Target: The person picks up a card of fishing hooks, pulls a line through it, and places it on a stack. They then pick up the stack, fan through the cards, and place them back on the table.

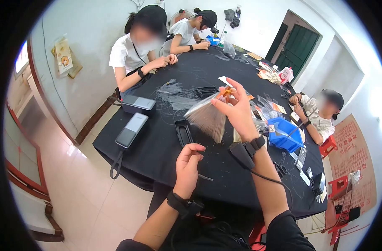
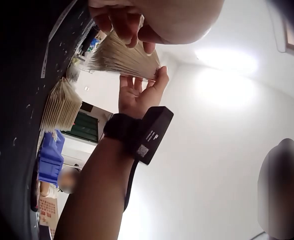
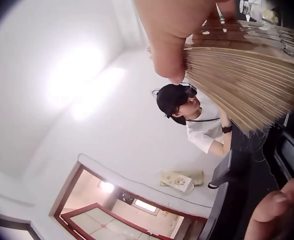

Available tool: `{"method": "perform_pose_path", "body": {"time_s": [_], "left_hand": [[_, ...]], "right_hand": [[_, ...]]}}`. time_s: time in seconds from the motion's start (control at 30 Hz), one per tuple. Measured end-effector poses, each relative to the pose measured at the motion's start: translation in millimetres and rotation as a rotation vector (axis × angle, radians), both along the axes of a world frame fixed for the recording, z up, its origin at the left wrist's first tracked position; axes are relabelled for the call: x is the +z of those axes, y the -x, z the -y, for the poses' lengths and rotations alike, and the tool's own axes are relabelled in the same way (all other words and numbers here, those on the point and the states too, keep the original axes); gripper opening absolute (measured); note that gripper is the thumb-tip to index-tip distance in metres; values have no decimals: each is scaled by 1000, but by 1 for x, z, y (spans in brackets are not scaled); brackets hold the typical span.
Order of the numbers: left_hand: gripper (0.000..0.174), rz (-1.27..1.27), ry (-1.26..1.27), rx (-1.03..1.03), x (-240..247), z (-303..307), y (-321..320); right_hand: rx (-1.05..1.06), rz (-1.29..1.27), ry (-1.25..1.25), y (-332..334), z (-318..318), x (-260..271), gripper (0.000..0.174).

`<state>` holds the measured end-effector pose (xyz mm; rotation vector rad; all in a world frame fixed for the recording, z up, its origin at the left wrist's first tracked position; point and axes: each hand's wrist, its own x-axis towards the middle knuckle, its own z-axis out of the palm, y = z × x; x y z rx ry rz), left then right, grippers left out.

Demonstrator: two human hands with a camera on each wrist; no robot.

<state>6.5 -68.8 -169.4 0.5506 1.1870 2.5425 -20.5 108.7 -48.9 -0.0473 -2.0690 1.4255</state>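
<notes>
At the near edge of a round table (image 1: 157, 150) draped in black cloth, in a white-walled room with a glossy tiled floor (image 1: 74, 175) and a green door (image 1: 297, 50) at 1 o'clock, a person works with three others seated around the far rim. The right hand (image 1: 237, 111), raised above the centre, pinches a fanned bundle of thin tan strips (image 1: 207, 119) by its narrow end, and the strips spread down towards 7 o'clock. The left hand (image 1: 187, 167) sits lower at 6 o'clock, apart from the right, with its fingers curled in. A thin dark sliver (image 1: 205, 178) pokes out beside it, though whether the hand grips it cannot be told. A shallow black tray (image 1: 184, 133) lies under the bundle, a blue plastic bin (image 1: 285, 136) sits at 3 o'clock, and two flat grey devices (image 1: 131, 130) lie at 9 o'clock.
</notes>
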Motion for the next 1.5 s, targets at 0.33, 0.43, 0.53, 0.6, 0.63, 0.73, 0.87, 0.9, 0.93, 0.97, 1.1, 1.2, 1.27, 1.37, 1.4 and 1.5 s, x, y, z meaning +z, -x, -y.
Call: {"method": "perform_pose_path", "body": {"time_s": [0.33, 0.43, 0.53, 0.6, 0.63, 0.73, 0.87, 0.9, 0.93, 0.97, 1.1, 1.2, 1.27, 1.37, 1.4, 1.5], "left_hand": [[23, -2, 15, -10, 3, 1, 0], [24, -6, 23, -19, 3, 1, -1], [23, -3, 11, -34, 1, 1, 0], [23, 7, 1, -33, -1, 0, 1], [23, 6, -3, -43, -1, 0, 1], [22, 2, -8, -44, 0, 2, 1], [21, -17, 15, -43, 2, 2, -1], [20, -25, 22, -51, 2, 2, -1], [20, -46, 49, -53, 4, 1, -2], [20, -70, 77, -55, 6, 1, -4], [19, -377, 335, -85, 11, -10, -3], [23, -391, 441, -201, 28, -30, -3], [24, -302, 473, -291, 42, -52, 4], [31, -313, 619, -275, 41, -102, 29], [35, -318, 680, -252, 43, -117, 34], [47, -420, 876, -144, 47, -157, 46]], "right_hand": [[18, 36, -82, 32, -18, -21, 80], [135, 49, -41, 34, -23, -33, 86], [178, 40, -56, 35, -29, -47, 92], [63, 55, -206, 25, -34, -45, 105], [43, 31, -191, 16, -36, -45, 107], [-68, 108, -72, -11, -51, -32, 102], [-353, 180, -119, -47, -106, -35, 39], [-479, 229, -162, -54, -116, -38, 40], [-606, 278, -202, -61, -125, -42, 43], [-635, 426, -175, -68, -126, -39, 49], [-690, 774, -97, -78, -126, -32, 69], [-651, 783, -79, -75, -131, -36, 74], [-610, 759, -70, -70, -136, -39, 77], [-549, 859, -188, -65, -141, -39, 74], [-495, 882, -292, -60, -151, -47, 71], [-442, 954, -194, -58, -166, -60, 71]]}}
